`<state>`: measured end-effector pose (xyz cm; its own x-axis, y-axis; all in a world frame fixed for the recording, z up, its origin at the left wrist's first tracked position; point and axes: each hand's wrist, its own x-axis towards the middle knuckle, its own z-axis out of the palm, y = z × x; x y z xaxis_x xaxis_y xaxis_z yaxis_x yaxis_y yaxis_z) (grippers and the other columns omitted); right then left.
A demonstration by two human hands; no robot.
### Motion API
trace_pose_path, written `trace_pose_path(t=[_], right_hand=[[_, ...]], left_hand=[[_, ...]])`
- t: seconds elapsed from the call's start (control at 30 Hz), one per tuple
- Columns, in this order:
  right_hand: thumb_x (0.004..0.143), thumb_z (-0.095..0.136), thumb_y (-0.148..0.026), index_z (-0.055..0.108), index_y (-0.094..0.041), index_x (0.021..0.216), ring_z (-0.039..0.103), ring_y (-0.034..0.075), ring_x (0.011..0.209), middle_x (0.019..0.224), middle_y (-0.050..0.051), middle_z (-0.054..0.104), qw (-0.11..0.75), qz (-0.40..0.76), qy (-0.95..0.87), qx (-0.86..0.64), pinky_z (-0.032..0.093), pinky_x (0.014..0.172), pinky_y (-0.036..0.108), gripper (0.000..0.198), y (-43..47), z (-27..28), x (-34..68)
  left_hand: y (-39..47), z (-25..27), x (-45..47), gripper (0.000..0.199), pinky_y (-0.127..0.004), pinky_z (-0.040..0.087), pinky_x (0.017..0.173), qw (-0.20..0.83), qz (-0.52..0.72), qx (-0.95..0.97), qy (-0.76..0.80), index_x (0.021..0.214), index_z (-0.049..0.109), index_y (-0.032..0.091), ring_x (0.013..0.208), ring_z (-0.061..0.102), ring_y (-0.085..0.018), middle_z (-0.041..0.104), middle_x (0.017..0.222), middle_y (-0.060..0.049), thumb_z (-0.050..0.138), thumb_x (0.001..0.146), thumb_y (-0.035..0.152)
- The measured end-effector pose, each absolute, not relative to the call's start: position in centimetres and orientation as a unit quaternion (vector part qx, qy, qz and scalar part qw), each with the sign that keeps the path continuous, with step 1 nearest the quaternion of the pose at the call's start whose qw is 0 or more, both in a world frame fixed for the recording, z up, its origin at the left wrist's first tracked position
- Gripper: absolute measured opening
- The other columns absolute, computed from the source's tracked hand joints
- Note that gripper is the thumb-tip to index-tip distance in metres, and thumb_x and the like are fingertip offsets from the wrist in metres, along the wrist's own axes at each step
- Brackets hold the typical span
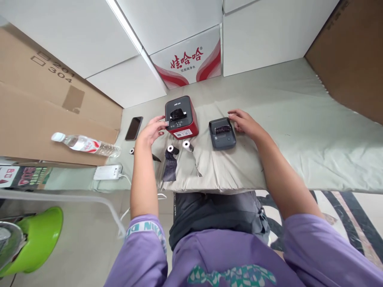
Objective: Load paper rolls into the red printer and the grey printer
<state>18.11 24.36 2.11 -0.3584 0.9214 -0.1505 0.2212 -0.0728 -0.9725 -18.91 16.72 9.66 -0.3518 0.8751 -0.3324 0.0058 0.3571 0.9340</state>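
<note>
My left hand (152,129) rests at the left side of a red and black printer (194,123), fingertips at its edge, fingers apart. A crumpled black strip (178,114) sticks out of the slot on its top. At the upper right corner of a smaller dark grey printer (224,141) is my right hand (241,121), fingers stretched out and not wrapped round anything. Shiny black material (222,129) shows in that printer's slot. In front of the red printer lie a black paper roll (170,165), partly unrolled, and a second roll (188,146). My left forearm partly hides a third roll (131,151).
A phone (134,128), a water bottle (86,144) and a white power bank (108,172) with a cable lie to the left. Cardboard boxes (56,91) flank the cloth-covered table (287,99). White boxes (185,12) stand behind. A green chair (44,243) is at lower left.
</note>
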Motion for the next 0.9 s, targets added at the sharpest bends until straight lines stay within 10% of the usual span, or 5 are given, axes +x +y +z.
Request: trace_pose_path(t=[0.43,0.63,0.9], right_hand=[[0.087,0.061,-0.053,0.064,-0.025,0.118,0.045,0.014,0.060,0.085,0.003,0.058,0.331,0.543,-0.601,-0.484,0.038,0.053,0.030,0.042,24.3,1.6,17.6],[0.087,0.061,-0.056,0.064,-0.025,0.119,0.053,0.018,0.070,0.092,0.004,0.062,0.329,0.523,-0.619,-0.485,0.044,0.060,0.032,0.044,24.2,1.6,17.6],[0.085,0.061,-0.054,0.064,-0.024,0.120,0.056,0.019,0.079,0.103,0.006,0.065,0.326,0.502,-0.632,-0.492,0.046,0.067,0.032,0.046,24.4,1.3,17.4]], left_hand=[[16.5,7.7,-16.5,0.038,-0.021,0.024,0.045,0.501,0.555,0.195,0.635,0.099,0.063,0.019,0.049,0.042,-0.005,0.057,0.063,0.007,0.063,0.062,0.010],[17.4,9.1,-17.4,0.027,-0.020,0.035,0.053,0.343,0.550,0.358,0.672,0.095,0.068,0.021,0.063,0.054,-0.008,0.068,0.079,0.002,0.067,0.068,0.016],[24.3,12.1,-17.0,0.016,-0.035,0.046,0.086,0.125,0.076,0.707,0.692,0.071,0.072,0.020,0.096,0.067,-0.031,0.070,0.077,-0.007,0.070,0.063,0.006]])
